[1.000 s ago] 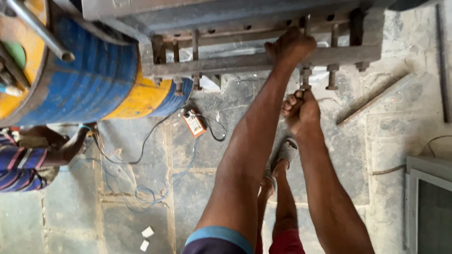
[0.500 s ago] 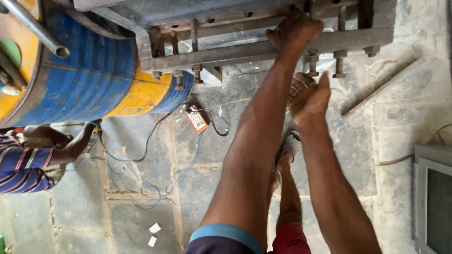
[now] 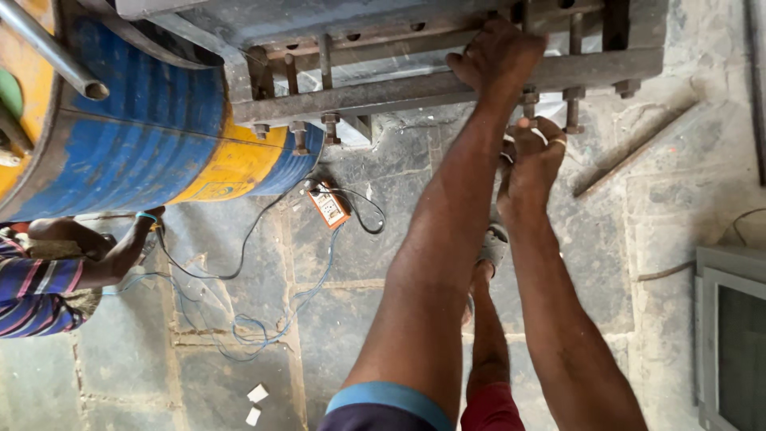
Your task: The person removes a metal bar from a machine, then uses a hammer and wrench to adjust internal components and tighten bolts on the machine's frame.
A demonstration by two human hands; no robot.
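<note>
Steel, rusty and rough, makes up the biggest thing before you: a bolted frame (image 3: 383, 92) of flat bars and angle pieces running across the top of the view, with threaded bolts (image 3: 571, 112) hanging down through it. Beside it on the left lies a ribbed metal drum (image 3: 144, 152) on its side, painted blue with a yellow band, and a plain grey pipe (image 3: 48, 49) crosses above it. Grey stone slabs (image 3: 359, 319) form the floor, worn and cracked at the joints.

Your left hand (image 3: 499, 57) lies spread flat on the frame's long lower bar, palm down, pressing rather than gripping. Your right hand (image 3: 533, 160) sits just below that bar, fingers curled together around something small near the hanging bolts; what it pinches is too hidden to tell.

Another person's arm in a striped sleeve (image 3: 36, 291) reaches toward the drum at the left edge. A small orange socket box (image 3: 329, 205) lies on the slabs below the frame, thin blue and black cables (image 3: 263, 319) looping away from it.
</note>
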